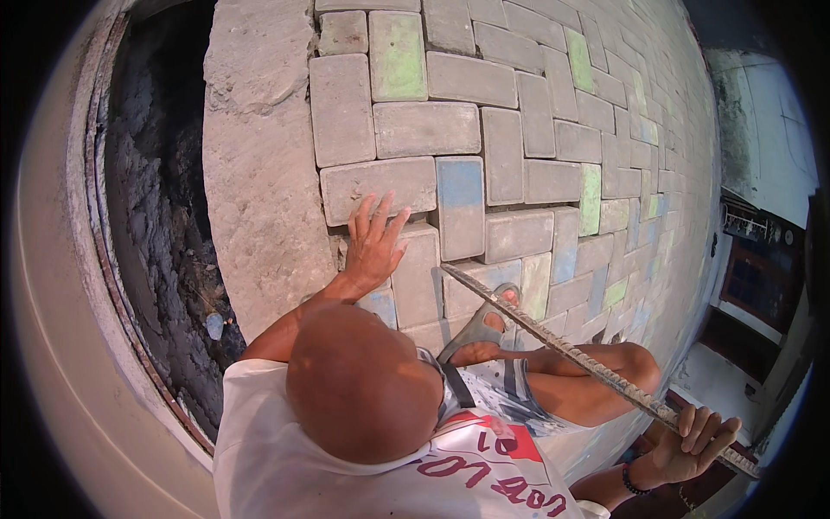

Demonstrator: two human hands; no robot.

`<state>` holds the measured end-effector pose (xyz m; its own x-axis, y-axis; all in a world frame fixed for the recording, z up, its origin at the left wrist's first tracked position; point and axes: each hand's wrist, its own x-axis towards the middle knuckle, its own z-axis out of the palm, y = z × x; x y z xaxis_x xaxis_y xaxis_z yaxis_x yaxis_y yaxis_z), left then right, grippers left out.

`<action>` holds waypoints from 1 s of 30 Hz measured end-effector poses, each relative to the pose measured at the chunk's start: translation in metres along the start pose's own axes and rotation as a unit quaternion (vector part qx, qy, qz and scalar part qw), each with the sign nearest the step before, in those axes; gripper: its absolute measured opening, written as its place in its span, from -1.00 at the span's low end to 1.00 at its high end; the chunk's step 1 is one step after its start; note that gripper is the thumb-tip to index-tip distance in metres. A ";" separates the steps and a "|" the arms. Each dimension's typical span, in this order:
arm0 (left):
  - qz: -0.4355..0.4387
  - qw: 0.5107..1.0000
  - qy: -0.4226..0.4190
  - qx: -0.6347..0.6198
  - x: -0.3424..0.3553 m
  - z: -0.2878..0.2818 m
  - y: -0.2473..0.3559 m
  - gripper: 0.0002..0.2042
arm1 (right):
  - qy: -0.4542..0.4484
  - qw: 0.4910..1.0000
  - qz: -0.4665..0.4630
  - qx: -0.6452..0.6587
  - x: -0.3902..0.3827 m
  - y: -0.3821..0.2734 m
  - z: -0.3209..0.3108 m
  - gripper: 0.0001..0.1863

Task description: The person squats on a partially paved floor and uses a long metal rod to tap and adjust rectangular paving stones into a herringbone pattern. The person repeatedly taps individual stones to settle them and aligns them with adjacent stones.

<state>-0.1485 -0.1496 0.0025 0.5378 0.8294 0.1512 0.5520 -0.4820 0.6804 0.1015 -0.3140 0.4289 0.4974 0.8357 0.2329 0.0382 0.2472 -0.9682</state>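
My left hand (373, 240) rests on the paving with its fingers spread, the fingertips on the near edge of a grey paver (378, 189). My right hand (692, 443), a dark bead bracelet at its wrist, is wrapped round a ribbed steel bar (562, 346) near its upper end. The bar slopes down to the left. Its lower tip meets the paving by the joint beneath a part-blue paver (461, 216). A narrow gap shows between the left hand's paver and the paver (417, 270) nearer me. My bent knee (367, 381) hides part of the left forearm.
Grey pavers, some painted green or blue, spread ahead and right. A rough concrete strip (255, 190) edges them at left, beside a dark trench (164, 208) with rubble and a pale wall. My sandalled foot (484, 333) stands near the bar. A building (761, 251) stands far right.
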 end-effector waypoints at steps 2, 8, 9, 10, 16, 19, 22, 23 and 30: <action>0.047 0.997 -0.059 -0.035 0.008 0.019 0.017 -0.38 | 0.007 1.000 -0.006 -0.024 -0.005 0.007 -0.006 -0.70; 0.095 0.980 -0.169 -0.041 0.008 0.065 0.042 -0.38 | 0.005 0.998 0.015 -0.056 -0.024 0.043 -0.012 -0.76; 0.092 0.981 -0.169 -0.036 0.008 0.073 0.043 -0.38 | 0.023 0.997 0.030 -0.064 -0.037 0.047 -0.018 -0.80; 0.089 0.981 -0.171 -0.034 0.007 0.079 0.043 -0.39 | 0.039 0.995 0.040 -0.083 -0.052 0.050 -0.019 -0.82; 0.088 0.985 -0.147 0.020 0.016 0.087 0.046 -0.54 | 0.137 0.977 0.084 -0.139 -0.149 0.060 -0.020 -0.87; 0.092 0.982 -0.166 0.010 0.014 0.084 0.048 -0.58 | 0.132 0.975 0.101 -0.145 -0.158 0.056 -0.013 -0.85; 0.111 0.983 -0.144 0.024 0.011 0.093 0.044 -0.50 | 0.167 0.972 0.107 -0.128 -0.153 0.056 -0.024 -0.84; 0.111 0.983 -0.147 0.027 0.010 0.094 0.044 -0.51 | 0.151 0.974 0.111 -0.131 -0.150 0.056 -0.028 -0.85; 0.107 0.981 -0.160 0.017 0.013 0.088 0.043 -0.44 | 0.175 0.975 0.111 -0.085 -0.077 0.041 -0.020 -0.84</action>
<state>-0.0616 -0.1845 -0.0296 0.8133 0.5796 0.0522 0.4222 -0.6494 0.6325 0.0815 -0.3781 0.3691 0.7734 0.6339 -0.0006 0.0238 -0.0300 -0.9993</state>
